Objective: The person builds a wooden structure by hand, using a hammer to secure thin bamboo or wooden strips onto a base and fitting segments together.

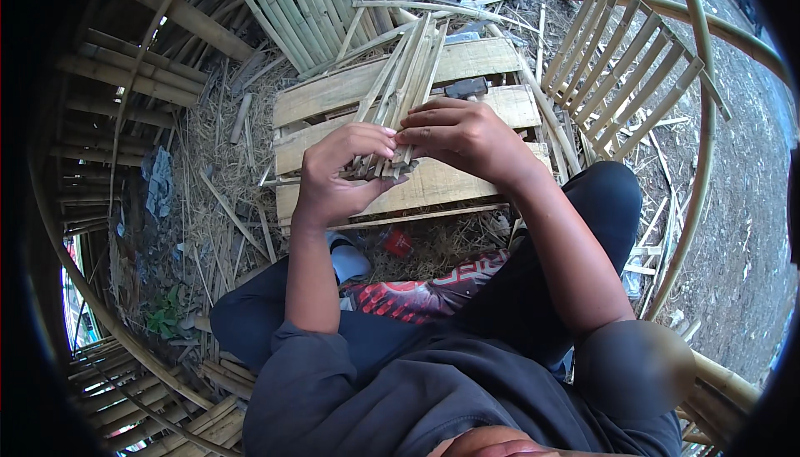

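A bundle of thin bamboo slats (406, 82) lies slanted across a low table of pale wooden planks (475, 61). My left hand (337, 175) grips the near ends of the slats from below and the left. My right hand (462, 136) rests on top of the same ends, fingertips pinching them beside my left thumb. The slats fan out away from me toward the upper right.
A bamboo slat panel (312, 3) lies behind the table, another panel (637, 61) leans at the right. Curved bamboo poles (704, 124) arc along both sides. Straw and offcuts litter the ground (212, 149). A small red object (398, 242) sits under the table.
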A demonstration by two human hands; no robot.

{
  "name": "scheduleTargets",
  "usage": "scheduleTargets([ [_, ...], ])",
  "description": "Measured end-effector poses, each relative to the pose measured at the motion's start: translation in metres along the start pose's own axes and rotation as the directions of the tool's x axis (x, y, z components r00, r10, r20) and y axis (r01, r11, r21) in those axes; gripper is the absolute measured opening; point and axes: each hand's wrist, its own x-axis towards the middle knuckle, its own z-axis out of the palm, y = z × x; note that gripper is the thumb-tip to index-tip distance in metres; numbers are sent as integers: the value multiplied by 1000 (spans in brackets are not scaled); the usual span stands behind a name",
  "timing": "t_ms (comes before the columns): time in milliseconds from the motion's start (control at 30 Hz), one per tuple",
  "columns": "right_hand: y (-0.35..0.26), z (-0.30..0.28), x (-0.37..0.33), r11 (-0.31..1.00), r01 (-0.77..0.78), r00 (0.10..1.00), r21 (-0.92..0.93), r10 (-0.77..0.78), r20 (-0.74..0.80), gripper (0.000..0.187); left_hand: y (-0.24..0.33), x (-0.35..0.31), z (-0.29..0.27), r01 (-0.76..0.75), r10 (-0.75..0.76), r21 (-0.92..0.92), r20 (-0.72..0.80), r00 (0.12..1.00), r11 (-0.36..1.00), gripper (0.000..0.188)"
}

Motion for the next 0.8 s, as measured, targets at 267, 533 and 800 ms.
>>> scheduleTargets([
  [267,0,3,2,987,40,997,-157,-49,-56,24,0,-1,1,16,-16,14,-9,1000,1000,41],
  [533,-3,-5,-2,981,-23,999,-191,29,28,31,-1,-4,10,48,-47,44,-19,999,998,40],
  [800,-10,-13,-11,994,-94,994,-61,98,52,27,-5,-10,34,181,-175,49,-101,979,982,44],
])
